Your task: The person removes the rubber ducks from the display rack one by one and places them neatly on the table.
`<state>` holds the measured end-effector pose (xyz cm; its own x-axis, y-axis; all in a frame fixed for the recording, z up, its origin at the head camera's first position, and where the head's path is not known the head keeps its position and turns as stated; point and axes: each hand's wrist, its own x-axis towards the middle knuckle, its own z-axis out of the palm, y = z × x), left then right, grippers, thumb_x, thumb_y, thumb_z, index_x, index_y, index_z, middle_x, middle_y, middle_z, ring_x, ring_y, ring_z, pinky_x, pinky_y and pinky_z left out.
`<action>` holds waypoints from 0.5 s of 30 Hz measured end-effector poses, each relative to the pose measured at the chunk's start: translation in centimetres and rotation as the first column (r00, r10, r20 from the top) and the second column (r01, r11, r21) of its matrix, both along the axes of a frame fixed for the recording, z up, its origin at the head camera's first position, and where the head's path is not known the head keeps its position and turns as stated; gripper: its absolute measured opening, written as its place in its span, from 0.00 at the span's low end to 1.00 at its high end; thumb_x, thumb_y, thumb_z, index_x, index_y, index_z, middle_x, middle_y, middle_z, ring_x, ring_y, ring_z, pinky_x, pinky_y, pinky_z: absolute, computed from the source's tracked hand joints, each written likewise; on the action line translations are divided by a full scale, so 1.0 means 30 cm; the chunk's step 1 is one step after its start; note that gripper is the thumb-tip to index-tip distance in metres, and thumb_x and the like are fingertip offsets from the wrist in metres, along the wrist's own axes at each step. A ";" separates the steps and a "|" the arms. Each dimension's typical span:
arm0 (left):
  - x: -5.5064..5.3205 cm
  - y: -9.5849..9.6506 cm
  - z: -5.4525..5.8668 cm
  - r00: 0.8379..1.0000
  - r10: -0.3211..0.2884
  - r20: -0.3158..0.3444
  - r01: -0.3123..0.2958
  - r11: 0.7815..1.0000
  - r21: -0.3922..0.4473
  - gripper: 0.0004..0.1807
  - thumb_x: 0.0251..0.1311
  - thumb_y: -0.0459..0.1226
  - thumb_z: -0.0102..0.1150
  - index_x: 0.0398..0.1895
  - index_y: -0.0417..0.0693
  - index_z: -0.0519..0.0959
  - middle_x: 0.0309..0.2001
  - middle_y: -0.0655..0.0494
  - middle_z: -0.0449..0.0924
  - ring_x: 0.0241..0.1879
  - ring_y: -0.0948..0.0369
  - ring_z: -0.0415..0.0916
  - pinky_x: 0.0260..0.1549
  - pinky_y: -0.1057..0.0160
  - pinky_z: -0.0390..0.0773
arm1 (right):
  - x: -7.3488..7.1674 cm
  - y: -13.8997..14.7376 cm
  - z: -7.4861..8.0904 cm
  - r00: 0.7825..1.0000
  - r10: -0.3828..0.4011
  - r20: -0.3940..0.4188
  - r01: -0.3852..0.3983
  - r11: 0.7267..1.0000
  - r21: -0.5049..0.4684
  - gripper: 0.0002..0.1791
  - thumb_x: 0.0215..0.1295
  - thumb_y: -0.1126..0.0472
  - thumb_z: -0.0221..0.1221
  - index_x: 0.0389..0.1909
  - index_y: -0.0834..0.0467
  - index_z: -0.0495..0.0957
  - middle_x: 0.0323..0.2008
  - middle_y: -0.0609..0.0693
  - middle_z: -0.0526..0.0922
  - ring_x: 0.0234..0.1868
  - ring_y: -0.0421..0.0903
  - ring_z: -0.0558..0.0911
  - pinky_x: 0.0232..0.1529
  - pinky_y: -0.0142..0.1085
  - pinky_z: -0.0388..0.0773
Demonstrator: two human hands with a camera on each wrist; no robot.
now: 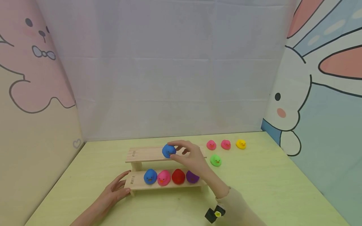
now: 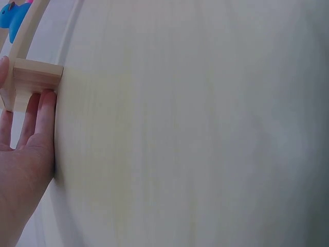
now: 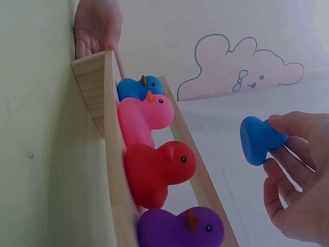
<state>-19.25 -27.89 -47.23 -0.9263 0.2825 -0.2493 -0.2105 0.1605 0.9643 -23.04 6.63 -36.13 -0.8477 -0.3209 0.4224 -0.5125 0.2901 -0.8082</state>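
Observation:
A two-step wooden stand [image 1: 141, 185] sits on the table. My left hand [image 1: 113, 190] grips the left end of its lower step, thumb at the front edge and a finger at the back. In the left wrist view, fingers of the left hand [image 2: 25, 159] reach the stand's leg [image 2: 38, 74]. My right hand [image 1: 192, 157] pinches a blue rubber duck [image 1: 167, 151] between thumb and fingers, close over the upper step. On the lower step, left to right, are a second blue duck [image 1: 150, 176], a pink duck [image 1: 163, 178], a red duck [image 1: 178, 176] and a purple duck [image 1: 192, 177].
To the right of the stand, two pink ducks [image 1: 211, 144] and a yellow duck [image 1: 241, 144] stand in a row on the table [image 1: 263, 182]. A green duck [image 1: 216, 160] is nearer. A white cloth backdrop [image 1: 169, 78] and printed side panels [image 1: 325, 131] border the table.

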 end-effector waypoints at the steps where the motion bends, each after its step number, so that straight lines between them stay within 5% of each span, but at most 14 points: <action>1: 0.001 0.000 0.000 1.000 -0.003 -0.001 0.003 1.000 0.001 0.43 0.68 0.39 0.57 0.80 0.58 0.45 0.67 0.47 0.66 0.57 0.68 0.74 0.53 0.71 0.75 | 0.002 0.012 -0.002 1.000 -0.007 -0.013 0.007 1.000 0.001 0.21 0.61 0.58 0.67 0.55 0.46 0.81 0.50 0.44 0.85 0.47 0.42 0.80 0.46 0.37 0.75; 15: 0.009 -0.005 -0.002 0.998 -0.043 -0.046 0.046 0.998 0.051 0.42 0.69 0.36 0.55 0.80 0.55 0.44 0.60 0.63 0.72 0.56 0.71 0.75 0.55 0.70 0.76 | 0.040 0.194 -0.010 0.989 -0.128 -0.075 0.130 0.991 0.033 0.22 0.62 0.60 0.66 0.58 0.48 0.80 0.52 0.48 0.84 0.50 0.51 0.78 0.46 0.37 0.77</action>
